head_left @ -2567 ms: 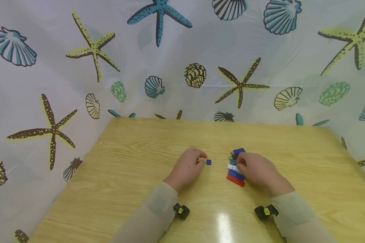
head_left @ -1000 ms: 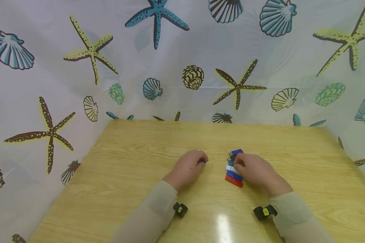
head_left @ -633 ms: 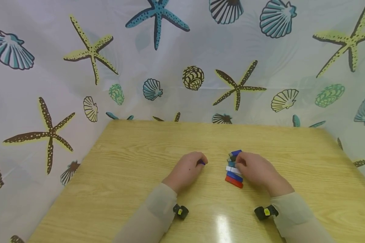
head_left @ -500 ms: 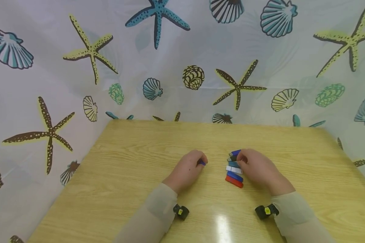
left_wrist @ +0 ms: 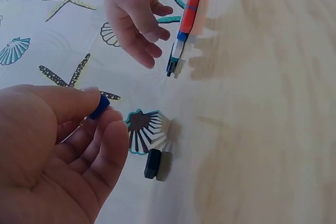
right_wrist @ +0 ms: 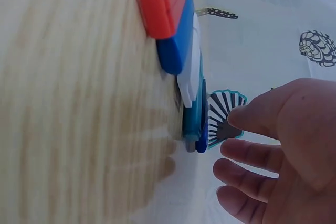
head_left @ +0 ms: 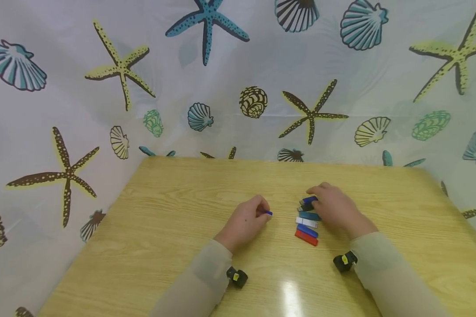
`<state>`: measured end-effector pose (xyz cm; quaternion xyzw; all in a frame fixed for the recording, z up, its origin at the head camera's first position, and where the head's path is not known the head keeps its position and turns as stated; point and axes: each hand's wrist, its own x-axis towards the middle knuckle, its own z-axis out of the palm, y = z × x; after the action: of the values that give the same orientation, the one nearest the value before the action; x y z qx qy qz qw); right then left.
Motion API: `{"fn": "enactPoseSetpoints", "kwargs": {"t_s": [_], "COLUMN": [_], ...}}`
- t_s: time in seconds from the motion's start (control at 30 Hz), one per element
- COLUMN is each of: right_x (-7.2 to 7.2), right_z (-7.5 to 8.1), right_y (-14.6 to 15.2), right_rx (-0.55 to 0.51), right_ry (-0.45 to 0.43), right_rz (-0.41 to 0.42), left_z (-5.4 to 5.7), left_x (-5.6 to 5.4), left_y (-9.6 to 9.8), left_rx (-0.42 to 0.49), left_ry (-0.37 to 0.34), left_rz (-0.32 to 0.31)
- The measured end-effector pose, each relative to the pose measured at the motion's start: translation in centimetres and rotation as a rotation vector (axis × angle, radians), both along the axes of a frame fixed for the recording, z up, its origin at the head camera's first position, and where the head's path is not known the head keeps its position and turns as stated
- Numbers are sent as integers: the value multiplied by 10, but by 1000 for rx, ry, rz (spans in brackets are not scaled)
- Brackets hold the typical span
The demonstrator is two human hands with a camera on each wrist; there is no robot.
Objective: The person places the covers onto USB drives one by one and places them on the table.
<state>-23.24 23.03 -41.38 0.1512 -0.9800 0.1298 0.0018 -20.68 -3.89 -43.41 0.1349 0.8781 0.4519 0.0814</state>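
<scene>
My left hand (head_left: 243, 222) pinches a small blue cap (left_wrist: 100, 107) between thumb and fingertips, left of a row of USB sticks. The row runs from a blue stick (head_left: 309, 200) and a black stick (head_left: 306, 207) at the far end, through a teal stick (head_left: 310, 216), a white stick (head_left: 306, 222) and a second blue stick (head_left: 307, 231), to a red stick (head_left: 306, 237) nearest me. My right hand (head_left: 335, 209) hovers at the far end of the row, fingers spread and holding nothing. It partly covers the blue and black sticks in the head view.
A small dark block (left_wrist: 153, 163) lies beyond my left fingertips in the left wrist view. The wooden table (head_left: 190, 193) meets a shell-and-starfish patterned sheet (head_left: 230, 66) at its back and sides. Each wrist carries a small black camera (head_left: 236, 277).
My left hand has picked up the blue cap that lay on the table. My right hand has left the teal and white sticks and moved to the row's far end, its fingers spreading.
</scene>
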Motion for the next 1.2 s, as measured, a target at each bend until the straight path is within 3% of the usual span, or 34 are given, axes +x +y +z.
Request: {"fn": "enactPoseSetpoints", "kwargs": {"t_s": [0.4,0.7,1.2], "right_x": [-8,-10,-14], "right_z": [-12,-8,-10], "right_y": [-8,-9,1], "right_rx": [98,59,-58], "right_ry": [-36,-81,-109], "right_rz": [-16,-77,-92], "left_z": [-2,-3,-5], "left_x": [2,1,1], "left_y": [0,-3,-4], "left_rx": [-19,0,16], "left_ry": [15,61,48], "left_rz": [-22,-46,-32]}}
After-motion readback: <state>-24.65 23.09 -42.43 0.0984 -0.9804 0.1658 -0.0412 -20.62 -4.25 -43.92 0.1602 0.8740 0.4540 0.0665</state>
